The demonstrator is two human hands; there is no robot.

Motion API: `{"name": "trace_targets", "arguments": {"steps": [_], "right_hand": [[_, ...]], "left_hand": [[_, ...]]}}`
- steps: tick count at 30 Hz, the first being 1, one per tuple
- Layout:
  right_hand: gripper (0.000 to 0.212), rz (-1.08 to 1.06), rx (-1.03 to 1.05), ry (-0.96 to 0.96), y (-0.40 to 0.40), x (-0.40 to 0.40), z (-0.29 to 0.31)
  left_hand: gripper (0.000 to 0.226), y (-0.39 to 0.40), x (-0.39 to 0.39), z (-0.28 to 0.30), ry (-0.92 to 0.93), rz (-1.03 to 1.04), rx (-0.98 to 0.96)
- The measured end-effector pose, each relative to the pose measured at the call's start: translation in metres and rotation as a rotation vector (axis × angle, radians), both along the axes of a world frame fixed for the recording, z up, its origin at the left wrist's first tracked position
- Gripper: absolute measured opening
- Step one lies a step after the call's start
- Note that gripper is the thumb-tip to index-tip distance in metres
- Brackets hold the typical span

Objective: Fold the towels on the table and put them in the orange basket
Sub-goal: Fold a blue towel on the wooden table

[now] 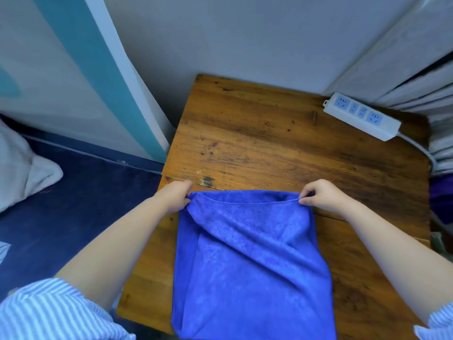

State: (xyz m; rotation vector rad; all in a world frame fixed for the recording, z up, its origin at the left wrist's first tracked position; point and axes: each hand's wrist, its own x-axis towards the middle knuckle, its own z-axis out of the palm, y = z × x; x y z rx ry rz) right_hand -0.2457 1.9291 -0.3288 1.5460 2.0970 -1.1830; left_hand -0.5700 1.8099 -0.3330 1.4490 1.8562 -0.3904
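You get soft, even, fairly dim light with a cool cast; no glare. Faint shadows sit under the towel (250,261). Wide-angle bending curves the wall (245,33) lines at left and right edges. Focus is slightly soft.

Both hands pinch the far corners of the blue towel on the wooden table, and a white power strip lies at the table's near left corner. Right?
Not quite. The head view shows the white power strip at the far right corner of the wooden table. The rest holds: left hand and right hand each pinch a far corner of the blue towel.
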Motion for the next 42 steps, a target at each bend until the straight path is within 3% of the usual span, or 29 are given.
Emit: {"name": "trace_targets", "arguments": {"steps": [2,7,10,16,19,25,27,29,32,34,39,42], "right_hand": [[0.003,-0.096,-0.049,0.023,-0.002,0.010,0.008],[0.018,-0.205,-0.054,0.016,-0.012,0.029,0.029],[0.026,-0.244,-0.039,0.009,-0.020,0.040,0.045],[0.024,-0.192,0.039,-0.004,-0.043,0.048,0.084],[0.020,-0.190,0.126,-0.004,-0.058,0.056,0.098],[0.004,-0.190,0.289,0.014,-0.073,0.072,0.130],[0.005,-0.212,0.436,0.063,-0.072,0.071,0.148],[0.007,-0.259,0.725,0.156,-0.065,0.065,0.172],[0.006,-0.386,1.135,0.326,-0.051,0.051,0.220],[0.005,-0.395,1.321,0.420,-0.046,0.041,0.248],[0.009,-0.116,1.312,0.210,-0.040,0.051,0.289],[0.007,-0.267,1.394,0.305,-0.032,0.071,0.321]], "left_hand": [[0.032,-0.004,-0.001,0.010,0.004,-0.042,0.043],[0.011,-0.020,0.001,0.033,0.013,-0.053,0.188],[0.012,-0.029,-0.003,0.045,-0.016,-0.005,0.219],[0.019,-0.037,0.012,0.075,-0.028,-0.064,0.095],[0.033,-0.039,0.027,0.086,-0.024,-0.032,0.158],[0.036,-0.041,0.031,0.116,0.041,-0.003,0.300],[0.031,-0.036,0.032,0.138,0.052,0.020,0.407],[0.009,-0.023,0.033,0.164,0.058,0.065,0.573],[0.024,0.003,0.039,0.211,0.060,0.150,0.845],[0.021,0.014,0.048,0.241,0.031,0.167,0.984],[0.020,0.021,0.056,0.289,0.172,0.054,1.039],[0.018,0.026,0.041,0.316,0.168,0.214,1.234]]}}
